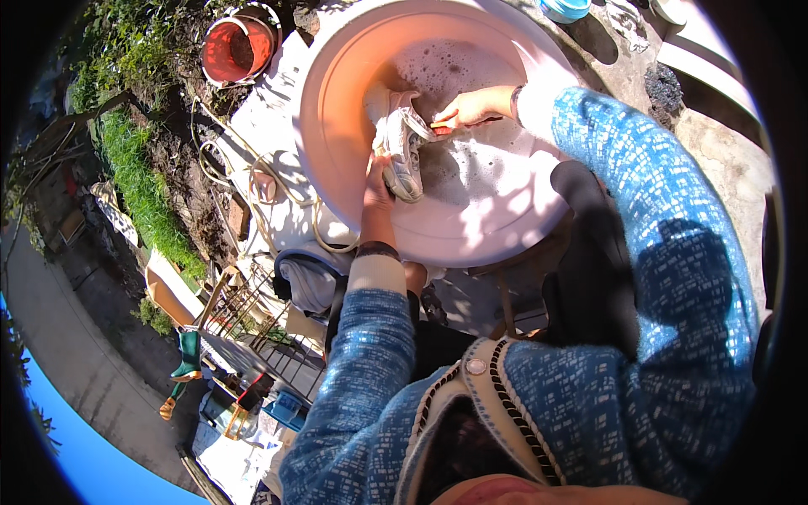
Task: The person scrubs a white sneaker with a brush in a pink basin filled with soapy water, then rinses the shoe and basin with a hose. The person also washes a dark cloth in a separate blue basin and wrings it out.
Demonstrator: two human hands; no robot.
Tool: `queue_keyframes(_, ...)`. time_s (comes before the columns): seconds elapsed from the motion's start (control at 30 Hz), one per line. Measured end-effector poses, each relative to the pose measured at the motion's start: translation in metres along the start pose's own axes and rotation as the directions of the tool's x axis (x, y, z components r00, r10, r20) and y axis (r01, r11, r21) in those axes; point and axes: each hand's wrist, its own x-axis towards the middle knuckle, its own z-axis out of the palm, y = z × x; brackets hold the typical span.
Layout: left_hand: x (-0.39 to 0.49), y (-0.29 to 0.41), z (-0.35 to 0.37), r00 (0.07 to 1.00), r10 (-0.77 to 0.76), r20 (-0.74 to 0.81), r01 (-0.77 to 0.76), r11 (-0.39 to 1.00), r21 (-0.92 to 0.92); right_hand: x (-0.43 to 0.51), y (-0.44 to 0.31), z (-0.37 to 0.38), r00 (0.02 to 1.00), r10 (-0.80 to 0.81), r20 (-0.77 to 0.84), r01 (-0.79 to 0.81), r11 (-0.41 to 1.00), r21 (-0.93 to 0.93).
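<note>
A pale sneaker (404, 161) with its laces showing is held over a large round plastic washbasin (334, 170). My left hand (377, 183) grips the shoe along its left side, near the toe. In my right hand (473, 108) is a small scrubbing brush (444, 130), seen only in part as an orange-red and yellow edge under my fingers. The brush is up against the sneaker's opening or tongue side; exact contact cannot be made out. Soapy water (467, 164) with foam and bubbles lies in the basin below the shoe.
Left of the basin are a red bucket (241, 50), a looped pale hose (259, 183) and a dark tub with grey cloth (309, 284). A blue container (564, 9) and a dark scouring pad (663, 87) lie to the right. Green boots (188, 355) hang by a metal rack (271, 341).
</note>
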Motion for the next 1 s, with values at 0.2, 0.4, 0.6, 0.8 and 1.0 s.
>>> queue_keyframes(0.2, -0.005, 0.009, 0.009, 1.000, -0.015, 0.016, 0.017, 0.989, -0.150, -0.002, -0.023, -0.029, 0.809, -0.121, -0.576, -0.322, 0.728, -0.605)
queue_keyframes(0.4, -0.007, 0.011, 0.003, 0.995, -0.007, 0.098, 0.033, 0.963, -0.267, -0.004, -0.018, -0.045, 0.887, 0.064, -0.457, -0.231, 0.919, -0.320)
queue_keyframes(0.6, -0.002, 0.004, -0.008, 0.995, 0.020, 0.099, 0.005, 0.968, -0.249, -0.022, -0.027, -0.034, 0.904, -0.001, -0.426, -0.204, 0.878, -0.434)
queue_keyframes(0.8, -0.015, -0.006, 0.005, 0.996, -0.002, 0.090, 0.016, 0.988, -0.154, -0.020, -0.043, -0.041, 0.942, -0.179, -0.284, -0.073, 0.718, -0.693)
queue_keyframes(1.0, -0.017, -0.007, 0.018, 0.995, -0.019, 0.103, 0.042, 0.972, -0.232, -0.004, -0.031, 0.005, 0.901, -0.172, -0.399, -0.171, 0.704, -0.689)
